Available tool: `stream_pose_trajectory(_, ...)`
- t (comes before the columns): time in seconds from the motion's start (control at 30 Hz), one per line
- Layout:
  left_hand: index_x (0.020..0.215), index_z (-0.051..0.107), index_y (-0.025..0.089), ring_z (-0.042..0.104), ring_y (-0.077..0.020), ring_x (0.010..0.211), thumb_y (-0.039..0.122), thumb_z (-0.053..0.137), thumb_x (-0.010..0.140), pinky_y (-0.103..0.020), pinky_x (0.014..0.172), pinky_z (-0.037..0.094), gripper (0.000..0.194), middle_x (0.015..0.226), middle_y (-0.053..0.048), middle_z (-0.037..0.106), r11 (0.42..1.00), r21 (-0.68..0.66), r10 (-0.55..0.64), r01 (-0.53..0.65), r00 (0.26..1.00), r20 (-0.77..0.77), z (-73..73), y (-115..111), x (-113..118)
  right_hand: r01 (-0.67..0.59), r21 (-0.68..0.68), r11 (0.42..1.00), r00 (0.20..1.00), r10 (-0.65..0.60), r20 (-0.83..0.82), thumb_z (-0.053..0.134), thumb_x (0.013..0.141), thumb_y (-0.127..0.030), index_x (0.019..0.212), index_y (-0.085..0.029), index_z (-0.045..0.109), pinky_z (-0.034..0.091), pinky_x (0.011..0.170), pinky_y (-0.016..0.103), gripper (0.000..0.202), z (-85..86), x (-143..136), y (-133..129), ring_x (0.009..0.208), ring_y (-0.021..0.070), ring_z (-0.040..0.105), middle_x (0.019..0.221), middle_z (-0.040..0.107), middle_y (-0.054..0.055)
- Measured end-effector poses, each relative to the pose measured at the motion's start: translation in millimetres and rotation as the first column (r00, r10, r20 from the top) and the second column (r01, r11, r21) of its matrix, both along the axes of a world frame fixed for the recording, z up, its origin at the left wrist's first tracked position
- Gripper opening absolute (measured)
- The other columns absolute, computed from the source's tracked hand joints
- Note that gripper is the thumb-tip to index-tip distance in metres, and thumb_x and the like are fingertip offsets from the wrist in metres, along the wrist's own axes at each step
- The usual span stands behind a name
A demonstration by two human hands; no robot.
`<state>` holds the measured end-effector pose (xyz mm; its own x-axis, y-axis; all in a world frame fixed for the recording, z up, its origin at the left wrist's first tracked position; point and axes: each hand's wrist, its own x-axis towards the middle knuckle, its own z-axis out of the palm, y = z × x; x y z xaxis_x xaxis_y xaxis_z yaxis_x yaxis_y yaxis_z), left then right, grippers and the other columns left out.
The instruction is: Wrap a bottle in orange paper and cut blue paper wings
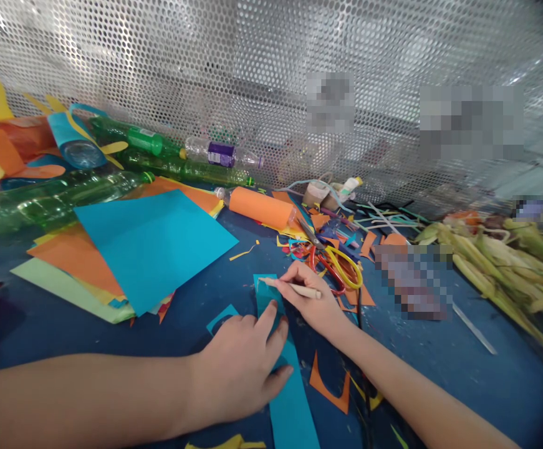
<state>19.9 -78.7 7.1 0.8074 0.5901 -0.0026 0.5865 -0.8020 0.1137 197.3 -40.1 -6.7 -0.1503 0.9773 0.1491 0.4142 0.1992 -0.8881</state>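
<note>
the left hand (243,362) lies on the blue strip (292,405) on the table (159,337), fingers apart, likely so it won't slip, while the right hand (315,305) has its fingers pinched on a pencil (306,291), maybe to steer its tip at the strip's far end.

Two hands (240,362) (315,305) and one pencil (308,291) are at one blue strip (294,399). Beyond it lies one orange-wrapped bottle (265,207).
</note>
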Motion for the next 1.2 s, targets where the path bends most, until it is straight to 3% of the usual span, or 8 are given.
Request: stream_pose_trajectory(1.2,0.133,0.041,0.012,0.063,-0.0279,0.085,0.043,0.031,0.090,-0.044,0.068,0.054,0.053,0.135,-0.021,0.044,1.000,0.016,-0.014,0.014,1.000,-0.002,0.8,-0.9,-0.2,0.151,0.103,0.983,0.985,-0.158,0.069,0.052,0.083,-0.026,0.068,-0.022,0.037,0.028,0.050,0.024,0.022,0.5,5.8,-2.9,0.053,0.0102,0.034,0.059,0.035,-0.007)
